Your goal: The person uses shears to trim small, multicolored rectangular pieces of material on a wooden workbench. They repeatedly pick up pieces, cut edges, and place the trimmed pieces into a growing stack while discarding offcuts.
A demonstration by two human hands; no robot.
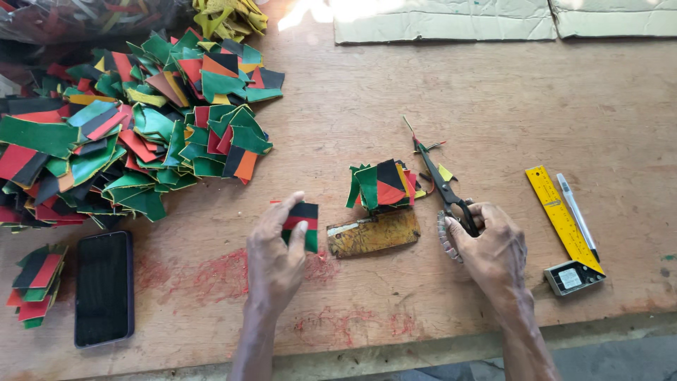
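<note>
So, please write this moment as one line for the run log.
left hand: holds striped piece | right hand: grips scissors | between: brown template, small stack | table

The wooden table (423, 92) is matt, scuffed and red-smeared, the far-left scrap pile (120, 134) looks like smooth leathery sheet, the scissors (443, 185) dark metal, the near-left phone (104, 287) glossy, and the rusty template (372, 232) rough.

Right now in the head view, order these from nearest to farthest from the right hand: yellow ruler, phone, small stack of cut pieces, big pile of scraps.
From the right hand:
1. Yellow ruler, just to its right.
2. Small stack of cut pieces, up and left of it.
3. Big pile of scraps, far upper left.
4. Phone, far left, near the table edge.
</note>
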